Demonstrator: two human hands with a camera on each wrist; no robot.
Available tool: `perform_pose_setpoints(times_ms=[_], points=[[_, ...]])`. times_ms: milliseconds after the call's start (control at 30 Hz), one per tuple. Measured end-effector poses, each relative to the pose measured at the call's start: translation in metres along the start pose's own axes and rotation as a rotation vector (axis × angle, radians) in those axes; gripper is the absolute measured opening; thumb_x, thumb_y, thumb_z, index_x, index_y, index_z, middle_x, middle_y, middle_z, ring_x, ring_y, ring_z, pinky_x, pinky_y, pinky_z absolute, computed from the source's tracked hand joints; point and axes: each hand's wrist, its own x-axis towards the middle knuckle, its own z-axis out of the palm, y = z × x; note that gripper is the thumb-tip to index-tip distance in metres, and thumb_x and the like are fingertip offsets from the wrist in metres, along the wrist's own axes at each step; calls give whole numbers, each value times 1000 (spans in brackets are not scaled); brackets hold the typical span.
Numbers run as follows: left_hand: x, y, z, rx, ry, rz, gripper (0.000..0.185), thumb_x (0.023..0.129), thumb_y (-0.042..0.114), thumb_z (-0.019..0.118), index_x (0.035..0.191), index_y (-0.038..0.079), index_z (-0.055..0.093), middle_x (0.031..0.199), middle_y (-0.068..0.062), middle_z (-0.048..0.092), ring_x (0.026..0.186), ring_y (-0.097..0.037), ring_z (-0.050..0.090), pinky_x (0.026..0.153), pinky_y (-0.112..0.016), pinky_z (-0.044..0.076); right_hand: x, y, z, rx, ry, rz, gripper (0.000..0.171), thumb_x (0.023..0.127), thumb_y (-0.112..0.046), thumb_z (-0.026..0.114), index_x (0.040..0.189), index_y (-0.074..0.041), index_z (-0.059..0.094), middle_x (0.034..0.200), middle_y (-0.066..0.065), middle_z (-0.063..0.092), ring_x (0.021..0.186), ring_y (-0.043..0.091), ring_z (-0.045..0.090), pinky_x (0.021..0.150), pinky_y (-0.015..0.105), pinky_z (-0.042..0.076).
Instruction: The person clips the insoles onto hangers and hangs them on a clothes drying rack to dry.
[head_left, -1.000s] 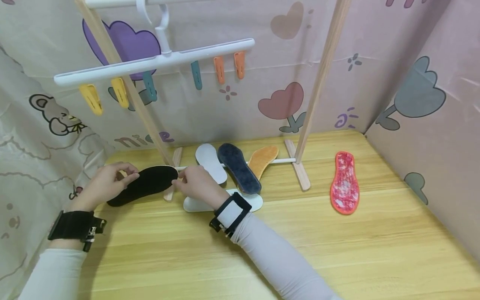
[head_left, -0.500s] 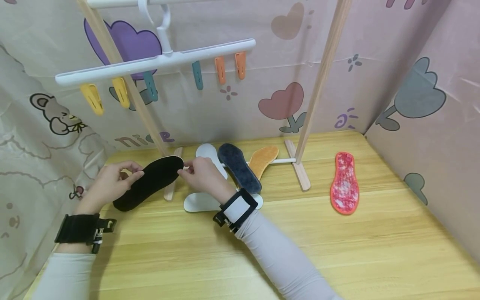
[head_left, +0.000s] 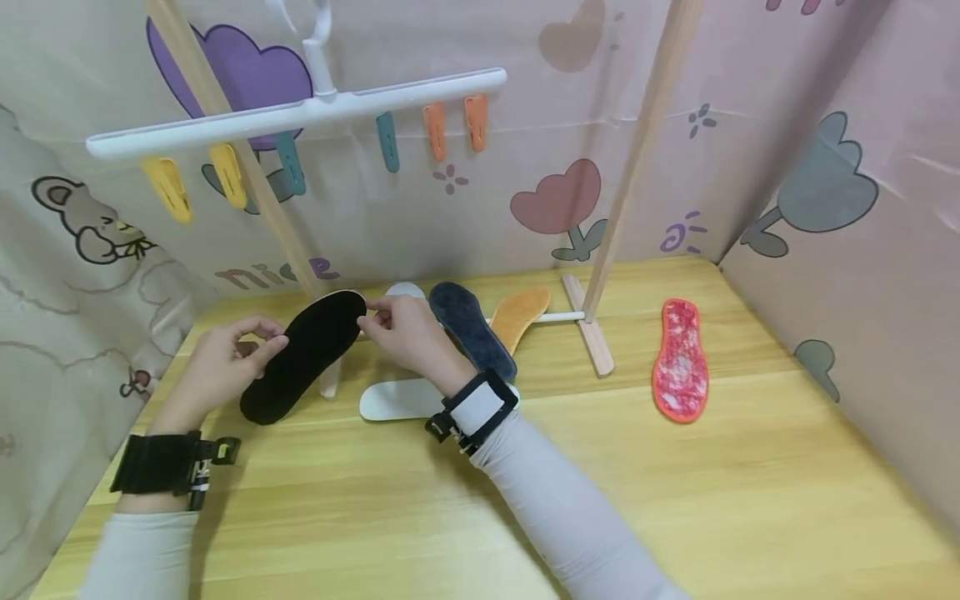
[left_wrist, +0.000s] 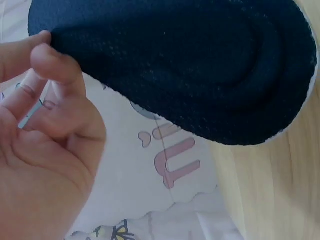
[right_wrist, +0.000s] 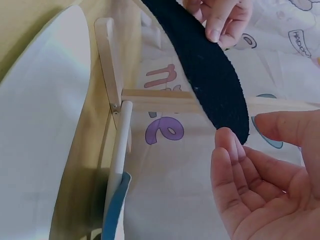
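Note:
A black shoe insole [head_left: 307,358] is held up at a slant above the left part of the table, its rounded far end raised. My left hand [head_left: 232,358] pinches its left edge between thumb and fingers. The left wrist view shows its dark-blue textured face [left_wrist: 190,65], the edge bending where the fingertips grip. My right hand [head_left: 405,329] is at the raised end. In the right wrist view, the fingers of the right hand [right_wrist: 265,180] overlap the insole's tip, while the thumb stands slightly apart from its edge.
On the table lie a white insole [head_left: 397,400], a dark grey one [head_left: 468,325], an orange one [head_left: 521,312] and a red one [head_left: 681,362]. A white hanger bar [head_left: 300,117] with coloured clips hangs from a wooden rack [head_left: 633,167]. A white rod [head_left: 562,317] crosses low between its feet.
The black insole has risen and tilted more upright, shifting slightly right. Both hands have moved a little with it; the head view has shifted slightly.

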Motion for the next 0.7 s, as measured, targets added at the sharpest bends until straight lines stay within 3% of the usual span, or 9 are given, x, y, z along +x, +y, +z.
perform_pose_setpoints(times_ms=[100, 233, 367, 700], points=[[0, 1, -2, -15, 15, -13, 22, 110, 29, 65, 117, 9, 70, 85, -6, 71, 61, -12, 62, 57, -26, 48, 2, 0, 0, 0, 33, -25, 37, 107, -25, 67, 134, 0, 73, 101, 5, 82, 86, 9, 73, 73, 15, 52], [1, 4, -2, -85, 35, -15, 21, 109, 26, 66, 118, 7, 69, 91, 8, 67, 62, -9, 63, 59, -24, 53, 3, 1, -1, -1, 47, -25, 33, 107, -23, 67, 130, -1, 76, 106, 7, 82, 98, 16, 77, 83, 19, 57], [0, 9, -3, -127, 62, -17, 20, 108, 25, 68, 119, 8, 69, 95, 16, 65, 63, -9, 65, 59, -23, 53, 3, 0, 0, 18, 14, -37, 28, 107, -24, 67, 123, -4, 80, 108, 8, 83, 96, 16, 76, 79, 16, 55], [1, 18, 2, -144, 86, -12, 21, 108, 28, 67, 117, 8, 66, 91, 13, 64, 59, -13, 68, 51, -30, 43, 0, -4, 3, 49, -33, -36, 25, 106, -27, 71, 115, -7, 83, 102, 5, 84, 84, 9, 75, 71, 14, 54]])
